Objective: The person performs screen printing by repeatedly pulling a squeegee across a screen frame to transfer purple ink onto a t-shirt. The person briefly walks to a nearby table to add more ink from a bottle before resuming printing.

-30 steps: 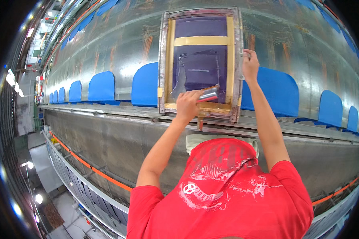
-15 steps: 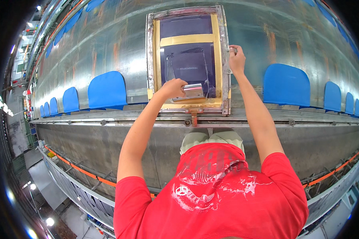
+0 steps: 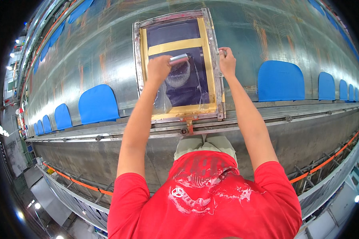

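Note:
A screen-printing frame [image 3: 136, 59] with a purple mesh [image 3: 173, 32] and yellow tape [image 3: 175, 46] along its borders lies ahead of me on the long metal table. My left hand [image 3: 159, 68] is closed around a squeegee [image 3: 178, 59] with a silvery metal handle, over the middle of the mesh; its lower edge is hard to make out. A clear, wet-looking smear [image 3: 178, 77] shows on the mesh just nearer to me. At the frame's right side rail, my right hand [image 3: 227, 63] has its fingers closed on the outer edge.
Blue curved fabric pieces [image 3: 281, 81] lie in a row along the table's near edge, left and right of the frame. A metal rail [image 3: 247, 116] runs along that edge, with a rusty bracket [image 3: 190, 124] at the frame's near end. Orange strips [image 3: 77, 180] line the walkway behind.
My left hand has carried the squeegee away from me, from the mesh's near end to its middle. My right hand stays on the frame's side. The whole view has shifted and tilted slightly.

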### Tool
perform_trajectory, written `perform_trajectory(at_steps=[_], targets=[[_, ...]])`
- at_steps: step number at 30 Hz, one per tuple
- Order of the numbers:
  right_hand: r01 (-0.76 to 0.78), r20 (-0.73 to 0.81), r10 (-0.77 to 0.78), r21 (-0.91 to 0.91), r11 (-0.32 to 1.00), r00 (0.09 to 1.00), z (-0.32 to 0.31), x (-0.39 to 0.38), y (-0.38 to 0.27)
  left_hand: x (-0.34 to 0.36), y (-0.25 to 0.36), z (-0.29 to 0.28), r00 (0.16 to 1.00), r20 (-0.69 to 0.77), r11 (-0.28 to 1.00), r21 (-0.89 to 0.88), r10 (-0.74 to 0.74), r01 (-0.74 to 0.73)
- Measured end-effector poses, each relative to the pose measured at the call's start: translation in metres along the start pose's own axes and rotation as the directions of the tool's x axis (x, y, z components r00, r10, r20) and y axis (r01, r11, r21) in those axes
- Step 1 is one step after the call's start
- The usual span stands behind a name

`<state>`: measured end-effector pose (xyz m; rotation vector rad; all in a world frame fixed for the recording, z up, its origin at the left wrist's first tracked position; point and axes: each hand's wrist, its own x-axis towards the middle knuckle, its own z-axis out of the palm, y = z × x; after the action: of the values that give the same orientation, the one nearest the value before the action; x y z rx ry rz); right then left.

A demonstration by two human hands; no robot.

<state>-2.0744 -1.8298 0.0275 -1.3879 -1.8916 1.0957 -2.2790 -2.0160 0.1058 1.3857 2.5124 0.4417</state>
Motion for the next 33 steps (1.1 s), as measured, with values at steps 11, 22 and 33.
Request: perform_trajectory(at_steps=[11,22,33], targets=[[-0.045,0.007,0.044,0.067,0.997,0.999,-0.001,0.004,0.007,-0.098,0.009,0.050,0.942,-0.252,0.971,0.143,0.221,-0.190],[-0.022,0.076,0.011,0.153,0.988,0.997,0.002,0.010,0.027,-0.053,0.010,0.051,0.964,-0.190,0.971,0.185,0.184,-0.149],[0.123,-0.067,-0.125,-0.035,0.992,0.990,0.006,0.005,-0.028,-0.175,0.003,0.033,0.951,-0.272,0.985,-0.049,0.146,-0.165]])
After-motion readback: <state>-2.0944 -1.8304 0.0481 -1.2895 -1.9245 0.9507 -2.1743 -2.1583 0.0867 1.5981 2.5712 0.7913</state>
